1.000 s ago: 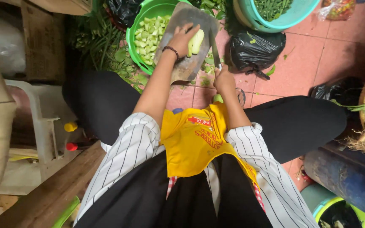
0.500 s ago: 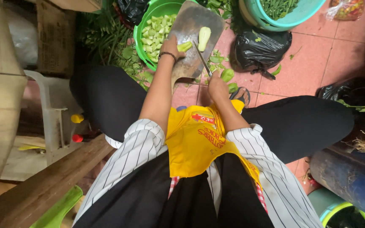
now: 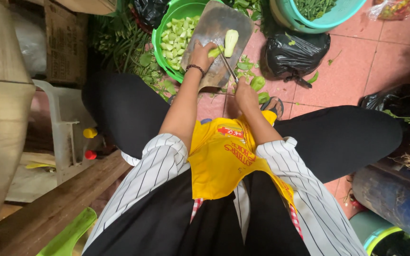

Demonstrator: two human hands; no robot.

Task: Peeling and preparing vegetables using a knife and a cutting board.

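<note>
- On the cutting board, the left hand had a closed grip on a green vegetable piece.
- The right hand had a tight grip on the knife.
- Best to keep fingers back and cut slowly.

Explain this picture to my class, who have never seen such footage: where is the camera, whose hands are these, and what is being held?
There is no machine here. The camera sits on a person's head and looks down past their lap at their own two bare hands. The left hand presses a pale green vegetable piece onto a worn cutting board. The right hand holds a knife with its blade on the board. A second vegetable piece lies on the board. Beside the board, a green basin holds cut pieces. More scraps lie on the red tiled floor, near a black bag and a teal basin of greens.
</note>
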